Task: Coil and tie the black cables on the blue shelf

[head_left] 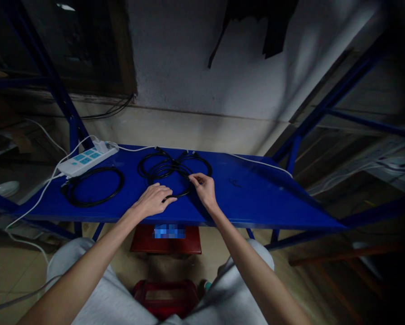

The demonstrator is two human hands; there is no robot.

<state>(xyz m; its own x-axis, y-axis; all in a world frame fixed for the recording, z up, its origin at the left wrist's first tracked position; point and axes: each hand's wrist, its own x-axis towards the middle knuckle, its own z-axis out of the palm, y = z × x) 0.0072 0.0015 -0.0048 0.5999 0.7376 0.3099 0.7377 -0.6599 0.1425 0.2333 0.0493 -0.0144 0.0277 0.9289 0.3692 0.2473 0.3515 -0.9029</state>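
A looped black cable [182,195] lies near the middle of the blue shelf [256,198]. Around its near left side, my left hand [153,199] is closed, thumb and fingers on the cable, palm down. My right hand [204,189] pinches the same loop at its right side between thumb and fingertips. Just behind, more coiled black cable [209,168] overlaps this loop, so I cannot tell every strand apart. A separate coil of black cable [122,181] rests to the left of my left hand, touching neither hand.
At the shelf's left end sits a white power strip [87,160] with a plug in it. A white cord [256,168] runs along the back edge. Blue uprights [292,149] frame the shelf. Below is a red stool [141,239].
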